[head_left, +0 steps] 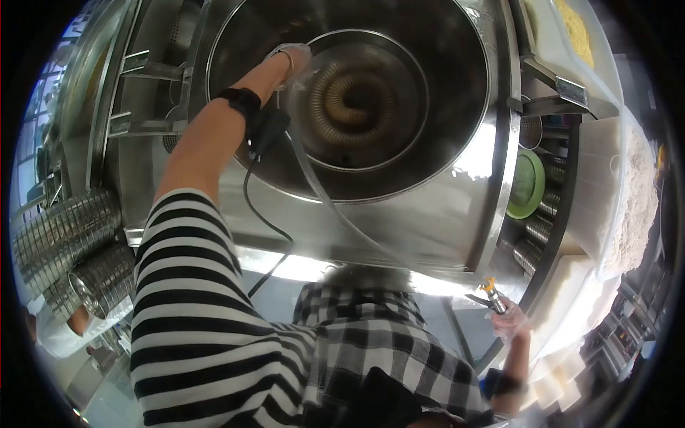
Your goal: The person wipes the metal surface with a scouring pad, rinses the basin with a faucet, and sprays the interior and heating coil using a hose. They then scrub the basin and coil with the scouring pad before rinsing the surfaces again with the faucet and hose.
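My left hand (291, 63), in a clear plastic glove, reaches over the round steel pot (335, 187) to the rim of its inner ring (421, 132). Its fingers look curled, but what they hold is hidden. A ribbed coil (349, 132) lies in a spiral inside the ring. My right hand (510, 322), also gloved, is low on the right, closed around a metal valve (497, 305) with an orange-yellow handle. A clear hose (335, 214) runs from near my left wrist down across the pot's front toward the valve; its upper end is hidden.
A black device (270, 132) with a cable (275, 227) hangs by my left wrist. Metal cylinders (71, 235) stand at left, near another person's arm (77, 321). At right are a green lid (526, 184), a plastic-lined white tub (606, 178) and yellow strands (574, 28).
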`<state>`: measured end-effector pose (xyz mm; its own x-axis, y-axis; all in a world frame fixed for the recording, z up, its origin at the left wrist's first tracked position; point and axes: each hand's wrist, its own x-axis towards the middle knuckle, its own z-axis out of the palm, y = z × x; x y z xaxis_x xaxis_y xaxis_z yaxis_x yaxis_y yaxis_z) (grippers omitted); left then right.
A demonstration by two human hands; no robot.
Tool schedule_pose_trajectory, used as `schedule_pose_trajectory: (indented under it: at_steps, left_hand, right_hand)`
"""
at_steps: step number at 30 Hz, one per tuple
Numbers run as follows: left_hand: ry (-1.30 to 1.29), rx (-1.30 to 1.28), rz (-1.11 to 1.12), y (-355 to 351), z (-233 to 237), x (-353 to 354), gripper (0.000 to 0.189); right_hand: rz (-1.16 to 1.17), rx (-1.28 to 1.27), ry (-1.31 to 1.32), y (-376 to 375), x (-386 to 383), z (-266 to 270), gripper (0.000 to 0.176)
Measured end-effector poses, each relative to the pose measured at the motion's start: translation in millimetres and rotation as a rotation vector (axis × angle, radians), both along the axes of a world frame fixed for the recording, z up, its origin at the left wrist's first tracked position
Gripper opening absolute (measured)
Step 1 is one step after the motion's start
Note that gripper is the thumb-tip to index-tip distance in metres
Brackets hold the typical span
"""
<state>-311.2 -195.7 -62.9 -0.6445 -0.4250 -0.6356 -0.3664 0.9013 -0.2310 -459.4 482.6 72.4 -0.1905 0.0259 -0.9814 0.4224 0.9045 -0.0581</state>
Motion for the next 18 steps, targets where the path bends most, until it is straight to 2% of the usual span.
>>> schedule_pose_trajectory:
  at_steps: [1, 2, 4, 5, 6, 7, 8, 9, 11, 12, 13, 15, 16, 18]
  left_hand:
    - [0.140, 0.248, 0.293, 11.9, 17.7, -5.0, 0.016]
    - [0.284, 0.499, 0.585, 29.0, 42.2, -9.7, 0.015]
    - [0.578, 1.002, 1.163, 68.9, 86.0, -17.1, 0.014]
    - [0.607, 1.256, 1.246, 91.1, 102.1, -19.5, 0.020]
    - [0.630, 1.516, 1.317, 115.1, 117.7, -20.6, 0.027]
    - [0.644, 1.434, 1.221, 143.5, 142.5, -24.3, 0.032]
    - [0.655, 1.348, 1.128, 171.9, 167.3, -27.9, 0.038]
    - [0.656, 1.386, 1.062, 194.2, 173.2, -32.2, 0.037]
    - [0.660, 1.460, 0.931, 238.8, 185.0, -40.9, 0.034]
    - [0.662, 1.456, 0.811, 266.8, 189.2, -48.5, 0.034]
    - [0.647, 1.422, 0.580, 297.0, 186.2, -59.9, 0.033]
    - [0.721, 1.164, -0.204, 364.1, 159.0, -94.1, 0.032]
    - [0.768, 1.042, -0.483, 410.8, 139.4, -111.0, 0.031]
    - [0.594, 0.950, -0.477, 504.6, 144.0, -123.9, 0.035]
  right_hand:
    - [0.105, 0.072, 0.093, 0.0, 3.7, 0.1, 0.055]
    - [0.108, 0.066, 0.096, 10.5, 4.8, -1.6, 0.055]
    - [0.127, -0.036, 0.144, 54.7, 7.2, -16.0, 0.056]
    - [0.128, -0.044, 0.148, 83.5, 7.1, -28.6, 0.056]
    - [0.310, -0.103, 0.196, 120.3, 5.2, -46.4, 0.055]
    - [0.491, -0.163, 0.247, 144.8, 5.3, -55.9, 0.054]
    - [0.459, -0.002, 0.188, 156.4, 8.3, -58.2, 0.052]
    - [0.457, -0.012, 0.193, 181.3, 10.5, -67.7, 0.052]
    - [0.228, 0.048, 0.185, 236.1, 16.6, -98.2, 0.052]
    - [0.298, 0.004, 0.196, 255.0, 17.5, -108.3, 0.054]
    - [0.300, -0.008, 0.201, 274.6, 17.9, -118.8, 0.054]
    - [0.734, 0.241, 0.375, 260.1, 31.8, -113.0, 0.058]
    - [0.816, 0.305, 0.415, 268.9, 33.9, -123.3, 0.054]
    - [0.863, 0.309, 0.379, 289.7, 32.0, -155.7, 0.048]
